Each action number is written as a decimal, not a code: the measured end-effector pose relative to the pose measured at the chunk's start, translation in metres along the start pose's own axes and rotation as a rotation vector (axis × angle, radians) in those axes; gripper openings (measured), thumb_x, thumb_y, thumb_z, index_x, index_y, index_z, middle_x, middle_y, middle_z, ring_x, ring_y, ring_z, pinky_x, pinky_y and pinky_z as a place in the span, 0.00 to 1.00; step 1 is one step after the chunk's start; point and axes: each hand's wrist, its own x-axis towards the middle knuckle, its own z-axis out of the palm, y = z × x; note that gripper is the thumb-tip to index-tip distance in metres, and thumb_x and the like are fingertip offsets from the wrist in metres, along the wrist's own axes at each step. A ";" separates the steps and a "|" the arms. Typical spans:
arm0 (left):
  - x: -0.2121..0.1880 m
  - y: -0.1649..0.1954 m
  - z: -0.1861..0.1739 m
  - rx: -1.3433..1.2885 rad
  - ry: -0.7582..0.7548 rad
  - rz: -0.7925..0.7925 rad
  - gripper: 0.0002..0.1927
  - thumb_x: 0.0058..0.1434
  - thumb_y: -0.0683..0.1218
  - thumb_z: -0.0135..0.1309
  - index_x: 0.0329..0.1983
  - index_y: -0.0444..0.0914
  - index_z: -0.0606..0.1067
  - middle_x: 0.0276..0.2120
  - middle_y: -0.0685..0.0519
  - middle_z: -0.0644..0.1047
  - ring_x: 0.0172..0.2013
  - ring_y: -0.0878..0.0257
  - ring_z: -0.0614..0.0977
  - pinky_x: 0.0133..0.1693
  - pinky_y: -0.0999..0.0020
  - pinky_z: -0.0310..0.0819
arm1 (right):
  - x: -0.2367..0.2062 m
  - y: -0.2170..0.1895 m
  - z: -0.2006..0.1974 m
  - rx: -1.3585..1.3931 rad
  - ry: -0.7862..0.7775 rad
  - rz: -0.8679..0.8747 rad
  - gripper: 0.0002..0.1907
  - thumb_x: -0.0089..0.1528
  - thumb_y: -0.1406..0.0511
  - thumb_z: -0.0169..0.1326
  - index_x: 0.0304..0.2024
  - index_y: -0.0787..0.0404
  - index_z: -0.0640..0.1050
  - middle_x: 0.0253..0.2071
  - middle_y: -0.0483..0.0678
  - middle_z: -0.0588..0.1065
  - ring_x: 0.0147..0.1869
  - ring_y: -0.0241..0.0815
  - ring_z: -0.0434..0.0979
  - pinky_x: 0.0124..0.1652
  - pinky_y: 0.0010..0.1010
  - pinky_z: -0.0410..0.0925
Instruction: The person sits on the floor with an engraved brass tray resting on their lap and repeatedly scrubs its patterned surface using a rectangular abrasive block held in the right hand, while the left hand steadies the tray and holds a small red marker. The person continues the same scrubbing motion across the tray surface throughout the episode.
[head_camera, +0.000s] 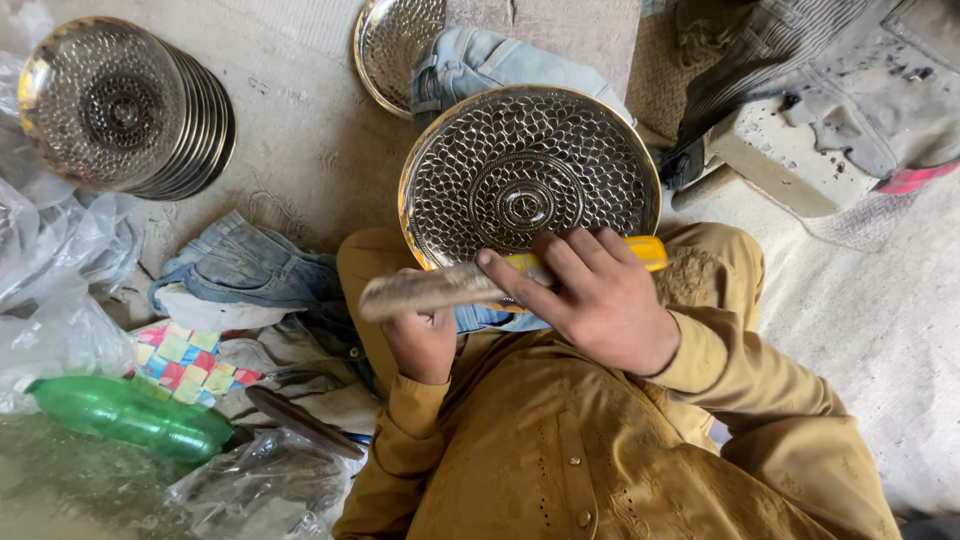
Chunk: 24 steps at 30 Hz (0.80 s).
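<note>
Your right hand (598, 300) was closed around a brush (470, 285), fingers wrapped over its yellow handle, whose far end showed past the knuckles. The brush head, grey and worn, extended to the left and lay across the lower rim of the plate (530, 180). The plate, a round embossed metal piece with a gold edge, stood tilted on your lap, its patterned face toward the camera. Your left hand (425, 340) sat below the brush head at the plate's lower edge; the brush hid its fingers, so whether they were gripping the plate could not be determined. The plate rested against folded denim (480, 62), which it mostly covered. A second plate (385, 40) behind the denim was cut off by the top edge. At upper left stood a stack of plates (125, 105), leaning on edge. More denim (240, 265) and a checked cloth (185, 360) lay at your left. A green bottle (125, 415) lay among clear plastic bags (55, 250), partly blurred. A dark disc (305, 422) lay beside the bottle; its kind was unclear.
</note>
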 end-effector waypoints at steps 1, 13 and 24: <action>-0.003 -0.002 0.001 -0.043 -0.005 -0.099 0.14 0.60 0.36 0.59 0.48 0.32 0.72 0.40 0.41 0.80 0.41 0.46 0.84 0.44 0.56 0.78 | 0.001 -0.001 0.000 -0.036 -0.054 -0.007 0.30 0.62 0.62 0.53 0.68 0.51 0.76 0.34 0.44 0.69 0.36 0.39 0.69 0.33 0.28 0.63; -0.014 -0.005 0.004 -0.082 0.014 -0.138 0.13 0.59 0.36 0.61 0.47 0.31 0.74 0.39 0.40 0.81 0.39 0.46 0.86 0.41 0.59 0.80 | 0.011 -0.004 -0.006 -0.020 -0.043 -0.046 0.30 0.60 0.62 0.52 0.66 0.52 0.77 0.33 0.44 0.69 0.37 0.41 0.70 0.33 0.29 0.63; -0.010 -0.006 0.006 -0.015 0.017 -0.164 0.09 0.61 0.38 0.62 0.43 0.34 0.75 0.34 0.43 0.82 0.34 0.46 0.85 0.37 0.58 0.78 | 0.016 -0.005 -0.005 0.014 -0.022 -0.016 0.29 0.61 0.63 0.52 0.67 0.52 0.76 0.35 0.44 0.70 0.38 0.41 0.71 0.34 0.30 0.62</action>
